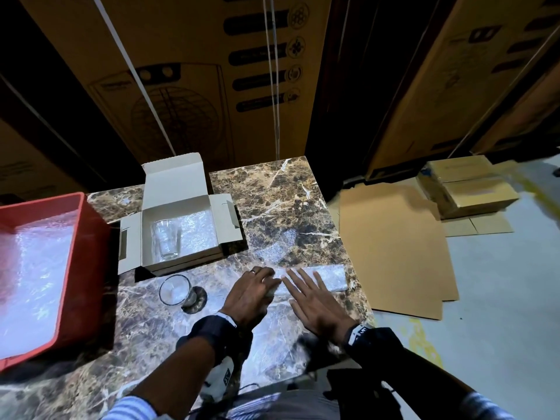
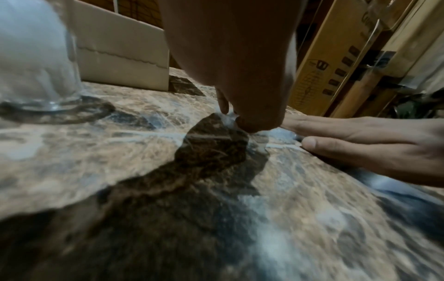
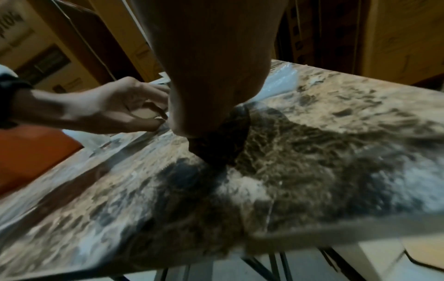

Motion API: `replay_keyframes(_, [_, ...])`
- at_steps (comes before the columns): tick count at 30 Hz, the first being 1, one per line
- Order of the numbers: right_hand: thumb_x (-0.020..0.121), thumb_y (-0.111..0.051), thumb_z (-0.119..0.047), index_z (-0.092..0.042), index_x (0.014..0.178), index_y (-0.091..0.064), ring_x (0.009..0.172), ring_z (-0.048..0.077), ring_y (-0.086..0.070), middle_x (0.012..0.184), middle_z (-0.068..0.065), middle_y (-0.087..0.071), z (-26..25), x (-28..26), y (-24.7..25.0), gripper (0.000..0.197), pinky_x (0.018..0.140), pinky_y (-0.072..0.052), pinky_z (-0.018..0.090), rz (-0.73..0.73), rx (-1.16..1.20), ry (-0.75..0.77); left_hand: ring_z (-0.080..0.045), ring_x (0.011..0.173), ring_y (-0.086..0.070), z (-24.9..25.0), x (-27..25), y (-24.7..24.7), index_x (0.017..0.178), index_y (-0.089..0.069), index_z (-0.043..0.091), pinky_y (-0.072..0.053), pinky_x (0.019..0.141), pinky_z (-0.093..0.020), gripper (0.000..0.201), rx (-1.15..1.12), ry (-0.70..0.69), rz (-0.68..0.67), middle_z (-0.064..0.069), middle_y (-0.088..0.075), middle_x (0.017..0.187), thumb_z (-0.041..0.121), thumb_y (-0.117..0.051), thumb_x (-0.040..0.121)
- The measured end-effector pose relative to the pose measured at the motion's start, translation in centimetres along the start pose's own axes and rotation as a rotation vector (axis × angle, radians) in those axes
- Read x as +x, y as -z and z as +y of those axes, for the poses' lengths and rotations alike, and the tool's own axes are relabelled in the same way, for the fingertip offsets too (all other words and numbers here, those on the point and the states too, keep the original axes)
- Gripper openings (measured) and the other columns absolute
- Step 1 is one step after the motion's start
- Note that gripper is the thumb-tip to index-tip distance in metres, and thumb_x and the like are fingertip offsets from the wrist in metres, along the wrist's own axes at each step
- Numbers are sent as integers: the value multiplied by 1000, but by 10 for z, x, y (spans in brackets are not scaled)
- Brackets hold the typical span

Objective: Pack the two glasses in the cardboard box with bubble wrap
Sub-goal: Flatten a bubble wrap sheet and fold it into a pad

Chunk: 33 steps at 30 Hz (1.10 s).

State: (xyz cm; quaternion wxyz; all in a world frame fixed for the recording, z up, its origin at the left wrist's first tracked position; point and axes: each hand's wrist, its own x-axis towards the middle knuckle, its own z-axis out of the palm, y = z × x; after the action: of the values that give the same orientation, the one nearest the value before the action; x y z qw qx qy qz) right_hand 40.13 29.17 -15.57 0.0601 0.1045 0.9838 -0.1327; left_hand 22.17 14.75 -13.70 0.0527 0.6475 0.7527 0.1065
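Note:
An open white cardboard box [image 1: 178,189] lined with bubble wrap stands at the table's back left, with one clear glass [image 1: 166,239] upright inside. The second glass [image 1: 176,290] stands on the marble table just in front of the box, left of my hands; it shows blurred in the left wrist view [image 2: 36,66]. A folded strip of bubble wrap [image 1: 321,278] lies across the table. My left hand [image 1: 257,286] pinches the strip's left end with curled fingers. My right hand [image 1: 306,291] presses flat on the strip, fingers straight.
A red crate [image 1: 88,237] holding more bubble wrap sits at the left table edge. A loose clear piece of wrap [image 1: 275,247] lies beyond the strip. The table's right edge [image 1: 348,247] is close to my right hand. Flat cardboard sheets [image 1: 394,244] lie on the floor.

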Motion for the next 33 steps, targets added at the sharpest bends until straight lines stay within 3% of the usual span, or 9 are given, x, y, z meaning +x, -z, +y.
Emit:
replay_keyframes(5, [106,-17,-58,-27,164,-14,158,25,-7,171,-1,-5,6,-8,-8,65,123,-4,54,-27,-49,-81,-32,122,-57,11,-15,-9,133,-61,21,-55,90,-39,46,-85,195,-13,-7,-54,145,13,-65,88])
replay_keyframes(8, [102,-8,-67,-33,164,-6,158,23,1,171,-1,1,6,-11,-8,70,124,4,54,-44,-30,-127,-30,131,-55,11,-23,-18,144,-55,15,-54,99,-39,50,-80,215,24,-6,-50,153,13,-60,95])
replay_keyframes(13, [98,-6,-75,-35,163,3,157,20,11,170,0,12,17,-21,-5,77,124,10,46,-65,-39,-187,-26,146,-42,-1,-38,-31,153,-46,10,-28,121,-37,63,-25,180,26,-6,-41,161,12,-60,91])
replay_keyframes(15, [99,-7,-75,-33,163,7,156,19,15,169,-1,17,24,-27,-2,78,124,10,44,-56,-34,-203,-23,150,-36,-5,-41,-32,156,-41,12,-19,121,-38,66,-24,182,-3,-4,-34,165,16,-57,92])
replay_keyframes(19, [100,-7,-73,-29,162,12,155,14,19,168,-2,21,32,-38,2,78,126,9,42,-48,-28,-218,-17,153,-30,-9,-44,-28,157,-40,15,-13,124,-33,55,-62,184,13,1,-32,166,27,-38,103])
replay_keyframes(21, [101,-12,-72,-27,162,12,154,12,22,168,-4,21,35,-42,4,80,126,8,41,-39,-16,-246,-14,151,-32,-10,-43,-25,154,-45,17,-16,124,-31,52,-113,203,40,5,-36,164,30,-35,105])
replay_keyframes(27, [101,-17,-72,-23,163,11,155,12,21,169,-4,17,44,-47,8,83,128,4,40,-62,2,-237,-13,144,-44,-15,-39,-15,137,-66,15,-34,119,-27,44,-342,282,109,6,-54,151,23,-57,94])
replay_keyframes(30, [102,-24,-69,-21,164,4,157,15,12,170,-3,11,46,-47,14,83,128,0,41,-60,34,-221,-13,135,-52,-13,-32,-5,122,-74,14,-42,113,-28,39,-406,351,124,3,-62,142,17,-63,85])
replay_keyframes(33, [99,-37,-65,-23,164,-11,157,24,-7,171,1,-6,47,-44,22,82,127,-10,43,-19,64,-214,-18,117,-55,-4,-25,2,110,-74,18,-47,100,-35,36,-313,322,166,3,-69,122,13,-63,77])
